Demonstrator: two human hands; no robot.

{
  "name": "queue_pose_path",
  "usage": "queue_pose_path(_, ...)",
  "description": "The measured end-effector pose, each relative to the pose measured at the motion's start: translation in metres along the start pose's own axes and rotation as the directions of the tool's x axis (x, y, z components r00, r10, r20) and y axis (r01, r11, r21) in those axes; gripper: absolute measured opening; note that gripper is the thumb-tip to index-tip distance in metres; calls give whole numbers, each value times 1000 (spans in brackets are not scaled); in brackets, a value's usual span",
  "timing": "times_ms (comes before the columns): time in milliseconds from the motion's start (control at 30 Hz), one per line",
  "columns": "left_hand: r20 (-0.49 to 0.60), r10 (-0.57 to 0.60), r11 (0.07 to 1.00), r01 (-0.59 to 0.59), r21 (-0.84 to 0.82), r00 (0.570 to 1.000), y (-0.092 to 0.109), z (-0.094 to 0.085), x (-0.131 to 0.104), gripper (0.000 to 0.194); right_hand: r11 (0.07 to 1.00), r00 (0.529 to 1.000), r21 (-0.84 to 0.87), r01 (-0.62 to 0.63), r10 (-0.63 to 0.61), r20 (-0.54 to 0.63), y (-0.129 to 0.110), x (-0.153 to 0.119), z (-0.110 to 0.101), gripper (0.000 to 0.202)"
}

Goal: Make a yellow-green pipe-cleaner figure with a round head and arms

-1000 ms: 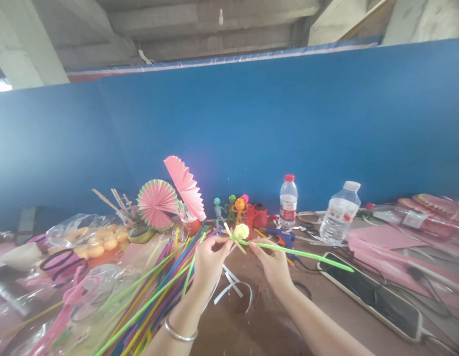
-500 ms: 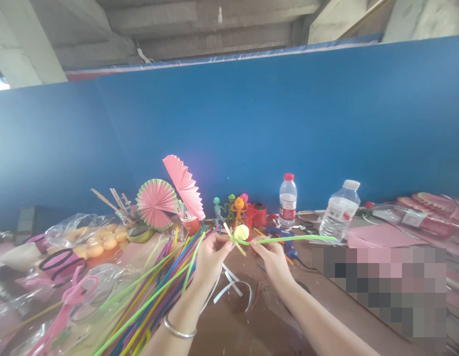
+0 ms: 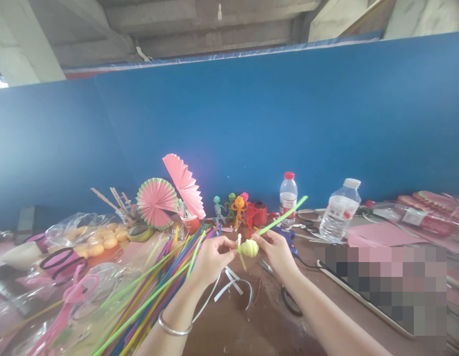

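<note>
A pale yellow-green coiled ball (image 3: 249, 248) with short strips hangs between my hands above the brown table. Closed at its left side, my left hand (image 3: 217, 254) pinches the yellow-green strips by the ball. My right hand (image 3: 275, 251) is closed just right of the ball, holding a bright green pipe cleaner (image 3: 284, 215) whose free end points up and to the right. The point where the pipe cleaner meets the ball is partly hidden by the fingers.
Colourful pipe cleaners (image 3: 155, 291) lie at the left, beside clear plastic bags. Behind stand paper fans (image 3: 157, 202), small figures (image 3: 239, 207) and two bottles (image 3: 339, 210). White strips (image 3: 232, 283), scissors (image 3: 290, 301) and a blue glue gun (image 3: 288, 237) lie on the brown table (image 3: 229, 331).
The ball has moved down and slightly right, turning between my hands. The green pipe cleaner has swung from nearly level to slanting upward, and my right hand has shifted slightly right.
</note>
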State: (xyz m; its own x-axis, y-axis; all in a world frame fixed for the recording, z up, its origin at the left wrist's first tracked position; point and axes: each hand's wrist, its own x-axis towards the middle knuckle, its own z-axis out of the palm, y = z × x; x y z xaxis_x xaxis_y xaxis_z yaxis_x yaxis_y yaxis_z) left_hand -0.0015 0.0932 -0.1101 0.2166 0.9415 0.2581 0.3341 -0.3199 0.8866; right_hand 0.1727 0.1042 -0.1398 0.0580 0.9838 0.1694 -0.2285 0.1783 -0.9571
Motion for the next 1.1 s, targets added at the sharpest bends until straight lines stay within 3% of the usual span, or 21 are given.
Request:
queue_pose_path(267, 27, 3, 999, -4, 41, 1000, 1, 4, -1, 8, 977, 993, -186, 107, -113, -22, -4, 0, -4, 22)
queue_pose_path(400, -19, -8, 999, 9, 34, 1000, 0, 5, 0, 11, 939, 979, -296, 174, -198, -54, -11, -4, -3, 17)
queue_pose_path(633, -142, -74, 997, 71, -23, 987, -8, 6, 3, 6, 861, 946, -418, 290, -325, -13, -22, -19, 5, 15)
queue_pose_path(733, -206, -126, 990, 108, -96, 970, -11, 10, 2, 11, 737, 871, -495, 460, -483, 89, -23, -24, 8, 12)
queue_pose_path(867, -260, -192, 963, 130, -237, 946, -12, 19, 0, 12, 451, 723, -624, 639, -629, 286, -18, -30, 13, 13)
queue_pose_path(967, -272, -233, 930, 132, -344, 934, -9, 26, -1, 13, 328, 683, -680, 656, -642, 349, -11, -34, 16, 16)
queue_pose_path(1100, -264, -265, 872, 114, -475, 927, -4, 32, -3, 11, 258, 659, -690, 677, -630, 410, -4, -39, 19, 18)
